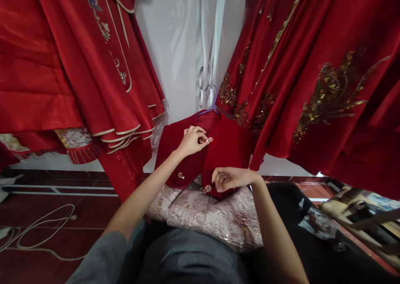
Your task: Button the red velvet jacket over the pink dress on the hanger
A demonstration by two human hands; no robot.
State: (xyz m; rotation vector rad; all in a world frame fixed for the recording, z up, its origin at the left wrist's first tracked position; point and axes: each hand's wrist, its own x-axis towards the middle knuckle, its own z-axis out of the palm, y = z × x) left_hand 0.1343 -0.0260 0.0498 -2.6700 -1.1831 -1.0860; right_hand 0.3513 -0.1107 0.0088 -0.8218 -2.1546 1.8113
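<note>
A small red velvet jacket (pixel 229 144) hangs on a purple hanger (pixel 213 102) in front of me, its hem over a pale pink brocade fabric (pixel 215 217) on my lap. My left hand (pixel 193 140) pinches a gold and pearl button (pixel 206 140) near the jacket's upper front. My right hand (pixel 231 178) grips the jacket's lower front edge, fingers curled, next to another ornate button (pixel 206 189). A third button (pixel 181 175) sits on the left panel.
Red embroidered gowns (pixel 315 79) hang at right, and more red garments (pixel 78 63) at left. A white wall (pixel 178 46) stands behind. White cables (pixel 40 229) lie on the dark red tiled floor at left. Cluttered items (pixel 359 221) are at lower right.
</note>
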